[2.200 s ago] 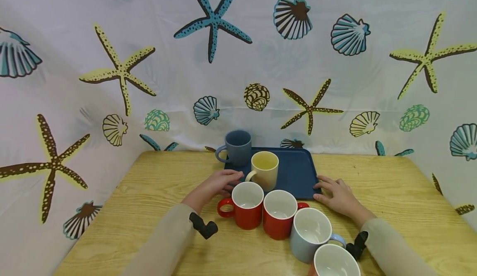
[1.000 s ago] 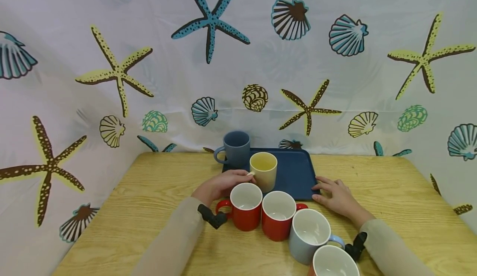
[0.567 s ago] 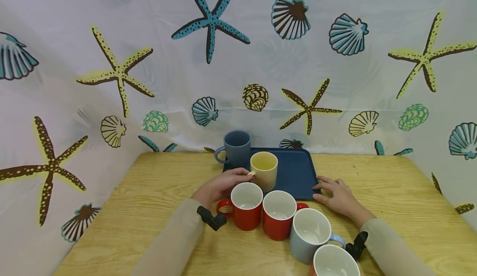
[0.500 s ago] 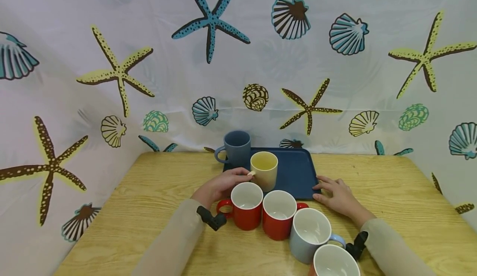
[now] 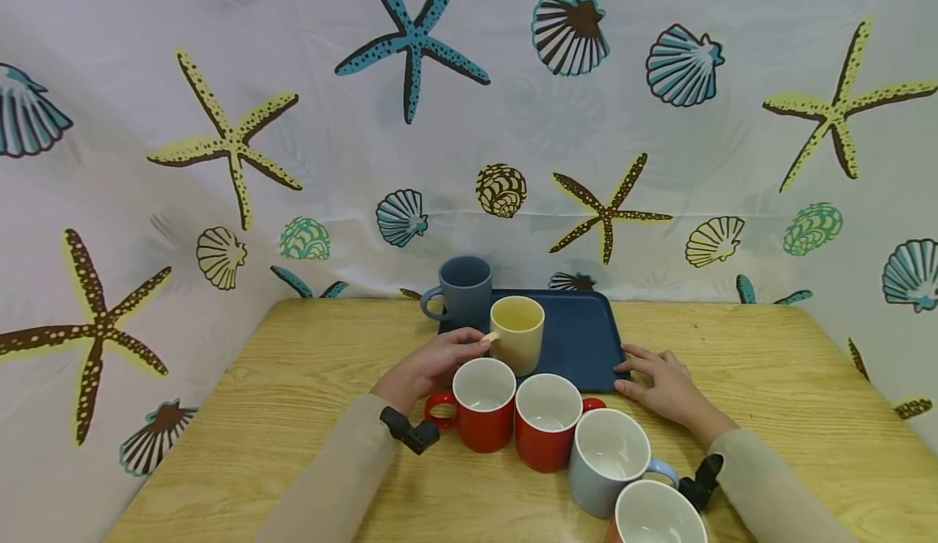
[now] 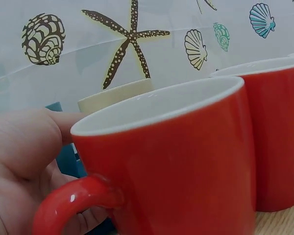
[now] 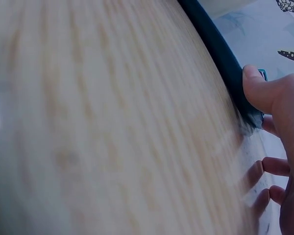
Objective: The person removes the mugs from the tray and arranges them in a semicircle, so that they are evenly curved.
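Note:
A cream-yellow mug (image 5: 517, 346) stands upright on the front of the dark blue tray (image 5: 579, 327). My left hand (image 5: 432, 364) pinches its handle, though red mugs partly hide the fingers; in the left wrist view the thumb side shows behind a red mug (image 6: 181, 166). My right hand (image 5: 663, 387) rests at the tray's front right corner with loosely bent fingers. There the thumb (image 7: 257, 90) touches the tray's edge (image 7: 230, 73) while other fingers hang beside it. At the tray's back left stands a blue mug (image 5: 466, 292).
Before the tray, a row of mugs runs toward the lower right: red (image 5: 484, 421), red (image 5: 544, 441), light blue (image 5: 597, 486) and a white-lined one (image 5: 655, 518) cut off by the frame. All stand on a wooden table (image 5: 293, 396). A patterned cloth (image 5: 469, 144) hangs behind.
My left hand has reached right to the yellow mug's handle, and most recently the hand and handle have shifted slightly left. My right hand stays at the tray corner.

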`<state>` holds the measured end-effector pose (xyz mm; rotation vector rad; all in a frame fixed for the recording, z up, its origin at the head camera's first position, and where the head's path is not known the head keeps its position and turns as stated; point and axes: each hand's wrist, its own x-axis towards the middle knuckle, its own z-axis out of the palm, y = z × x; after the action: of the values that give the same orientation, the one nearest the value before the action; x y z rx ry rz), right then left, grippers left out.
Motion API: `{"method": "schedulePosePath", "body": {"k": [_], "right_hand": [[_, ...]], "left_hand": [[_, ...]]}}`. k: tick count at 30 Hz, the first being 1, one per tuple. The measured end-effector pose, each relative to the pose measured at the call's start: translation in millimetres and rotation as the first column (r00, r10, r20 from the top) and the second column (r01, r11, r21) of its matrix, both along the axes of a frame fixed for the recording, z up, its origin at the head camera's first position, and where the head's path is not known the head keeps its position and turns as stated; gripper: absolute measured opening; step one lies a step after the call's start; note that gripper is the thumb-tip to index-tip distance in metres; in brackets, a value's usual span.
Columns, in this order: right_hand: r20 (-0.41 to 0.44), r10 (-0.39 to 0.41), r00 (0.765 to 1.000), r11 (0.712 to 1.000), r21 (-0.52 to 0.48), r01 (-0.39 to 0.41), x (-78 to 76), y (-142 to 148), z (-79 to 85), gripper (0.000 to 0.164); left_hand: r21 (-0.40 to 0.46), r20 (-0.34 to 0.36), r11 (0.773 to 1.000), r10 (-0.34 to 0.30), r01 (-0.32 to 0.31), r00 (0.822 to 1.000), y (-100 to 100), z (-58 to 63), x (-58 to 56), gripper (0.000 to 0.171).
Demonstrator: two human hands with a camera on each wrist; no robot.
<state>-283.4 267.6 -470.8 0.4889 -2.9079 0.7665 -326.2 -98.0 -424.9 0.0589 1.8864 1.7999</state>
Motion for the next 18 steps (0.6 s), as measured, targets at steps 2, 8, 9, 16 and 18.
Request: {"method": "schedulePosePath", "body": {"k": [2, 8, 9, 16, 18], "right_hand": [[0.002, 0.0, 1.0, 1.0, 0.001, 0.0, 0.0, 0.1, -0.5, 0.035], [0.003, -0.002, 1.0, 1.0, -0.005, 0.002, -0.6, -0.1, -1.9, 0.035], [-0.001, -0.003, 1.0, 1.0, -0.006, 0.003, -0.6, 0.0, -2.0, 0.035], [-0.031, 0.012, 0.999, 1.0, -0.011, -0.013, -0.9, 1.7, -4.3, 0.034], [-0.033, 0.013, 0.999, 1.0, -0.016, -0.013, -1.1, 1.9, -4.9, 0.034]], "left_hand": [[0.005, -0.003, 1.0, 0.001, -0.001, 1.0, -0.8, -0.8, 0.3, 0.025], [0.02, -0.018, 1.0, 0.014, -0.014, 1.0, -3.4, -3.6, 0.7, 0.024], [0.028, -0.019, 0.999, 0.018, -0.017, 1.0, -3.6, -4.0, 0.7, 0.023], [0.17, -0.043, 0.985, 0.036, -0.028, 0.998, -5.6, -8.6, 0.6, 0.006], [0.19, -0.066, 0.982, 0.028, -0.015, 0.997, -7.3, -9.2, 0.5, 0.005]]}}
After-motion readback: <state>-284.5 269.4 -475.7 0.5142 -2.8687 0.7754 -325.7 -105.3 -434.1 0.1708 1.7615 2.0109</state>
